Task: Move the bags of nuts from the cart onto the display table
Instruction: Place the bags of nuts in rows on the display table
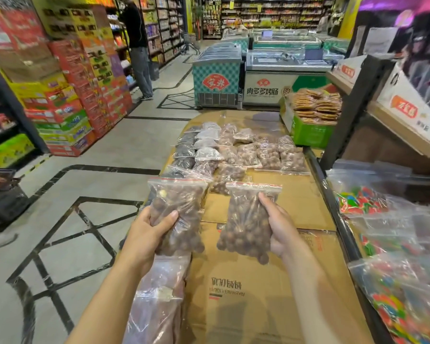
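Left hand [147, 234] grips a zip bag of brown nuts [181, 197] by its lower half, thumb across the front, fingers curled behind. Right hand [281, 229] grips a second nut bag [246, 214] the same way, thumb on the front right edge. Both bags are upright with red zip strips on top, side by side but apart, held above the near part of the cardboard-covered display table [296, 202], not resting on it. Further back on the table lie more nut bags [248, 152] in loose rows, with a column of dark-filled bags [186, 150] at the left edge. A large clear bag [157, 301] sits under the left forearm. Bags of coloured sweets [402, 294] are on the right, a green crate of crackers [313, 112] beyond the table. A person [137, 45] stands in the aisle far left
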A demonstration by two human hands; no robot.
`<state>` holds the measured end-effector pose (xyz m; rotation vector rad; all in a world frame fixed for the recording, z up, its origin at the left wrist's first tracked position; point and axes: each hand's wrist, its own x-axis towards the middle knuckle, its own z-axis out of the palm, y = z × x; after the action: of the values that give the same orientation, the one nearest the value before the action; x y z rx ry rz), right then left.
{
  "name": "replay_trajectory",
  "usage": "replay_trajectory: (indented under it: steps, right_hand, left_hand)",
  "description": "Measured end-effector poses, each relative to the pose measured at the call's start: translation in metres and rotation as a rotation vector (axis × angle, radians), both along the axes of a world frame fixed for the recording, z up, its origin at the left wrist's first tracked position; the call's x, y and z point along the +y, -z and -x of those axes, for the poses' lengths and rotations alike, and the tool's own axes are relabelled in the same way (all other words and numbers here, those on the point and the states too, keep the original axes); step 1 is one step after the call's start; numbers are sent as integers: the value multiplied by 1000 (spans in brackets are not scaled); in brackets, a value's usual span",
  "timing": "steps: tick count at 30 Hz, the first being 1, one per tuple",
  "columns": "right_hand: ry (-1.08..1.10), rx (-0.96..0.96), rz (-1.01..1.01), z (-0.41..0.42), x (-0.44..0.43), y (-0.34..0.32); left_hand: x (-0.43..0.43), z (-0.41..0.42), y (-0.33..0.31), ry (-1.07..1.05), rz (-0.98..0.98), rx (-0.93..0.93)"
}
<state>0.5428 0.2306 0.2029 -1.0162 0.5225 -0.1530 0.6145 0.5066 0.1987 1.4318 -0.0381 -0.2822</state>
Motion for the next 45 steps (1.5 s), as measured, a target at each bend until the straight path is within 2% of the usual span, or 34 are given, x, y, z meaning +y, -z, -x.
replay_trajectory:
  steps: [18,26,33,35,39,45]
  right_hand:
    - [71,177,72,-131,0,64]
    - [44,235,83,-184,-16,100]
    - [-67,304,194,-219,-21,122]
    - [-83,318,278,-229,-27,137]
    - [-161,382,604,-237,-27,127]
    - [-168,454,973,-241,-33,132]
  left_hand:
    - [-9,-142,46,113,-57,113]
    - [-27,-188,62,134,-45,192]
    - [-40,-214,78,138,-8,238]
    - [-41,-217,81,144,10,240]
    - [-40,-219,87,155,30,255]
    - [-39,-215,89,157,39,255]
